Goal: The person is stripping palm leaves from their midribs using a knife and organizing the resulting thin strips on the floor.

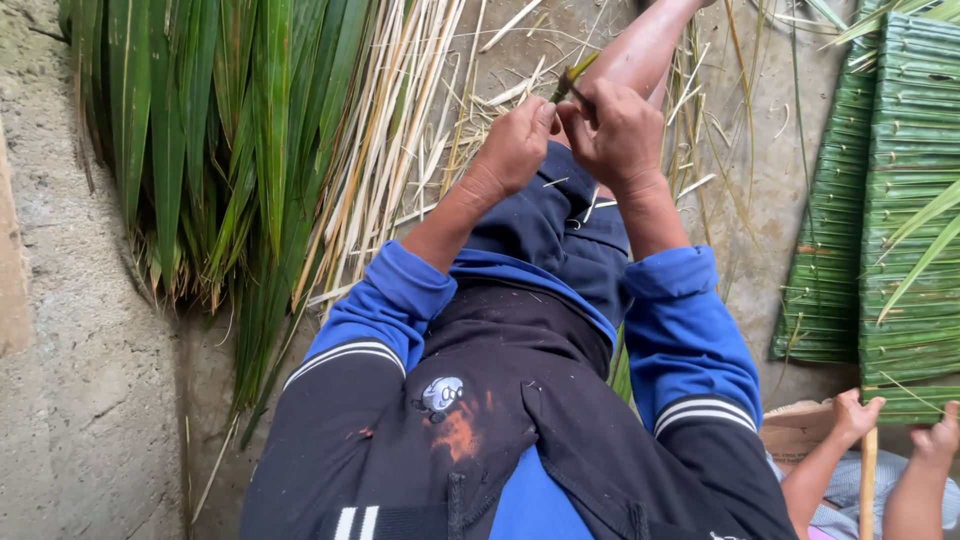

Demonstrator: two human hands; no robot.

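Head view looks down past a blue and black jacket (pixel 520 400) to two hands raised over the lap, meeting just above the knee. The left hand (pixel 515 145) and the right hand (pixel 617 130) sit knuckle to knuckle, both curled shut, and between them a narrow green leaf strip (pixel 572 78) pokes up and away from the body. Its long axis runs from the pinch toward the upper right, tilted, with the free tip beyond the fingertips and the held end buried where the thumbs meet. The right hand's fingers are pressed together around the strip's base; the left hand's thumb and forefinger seem to pinch the same spot from the other side (how much of the strip passes through that fist is hidden). Neither hand is nearer: both touch it at one point. On the left of the picture lies a bundle of long green leaves (pixel 200 130) with pale stripped midribs (pixel 400 130) beside it, on a concrete floor (pixel 90 420). To the right a woven green leaf panel (pixel 900 200) lies flat, and another person's small hands (pixel 858 415) grip a stick (pixel 867 490) at the lower right.
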